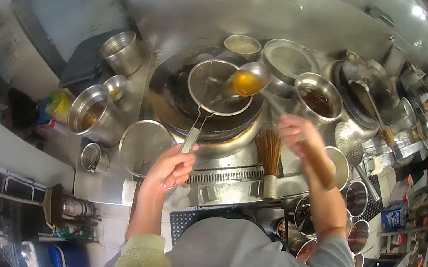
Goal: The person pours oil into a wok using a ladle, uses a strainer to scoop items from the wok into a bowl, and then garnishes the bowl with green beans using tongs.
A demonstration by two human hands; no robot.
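My left hand (171,166) is closed around the flat metal handle of a round mesh strainer (210,82). The strainer sits over a large dark wok (167,91) on the stove. In my right hand (299,132) is the long handle of a ladle (263,75), whose end has a wooden grip. Golden, oil-like liquid fills part of the ladle's bowl, which is tilted at the right rim of the strainer. A bamboo brush (269,152) stands below and left of my right hand. A metal pot of dark liquid (318,99) is just beyond that hand.
Left of the wok stand a steel pot (87,103), a taller steel pot (121,54) and a round strainer (144,147). A covered pan (290,60) sits behind. To the right are a perforated skimmer (349,141), a second wok (357,81) and several seasoning containers (356,197).
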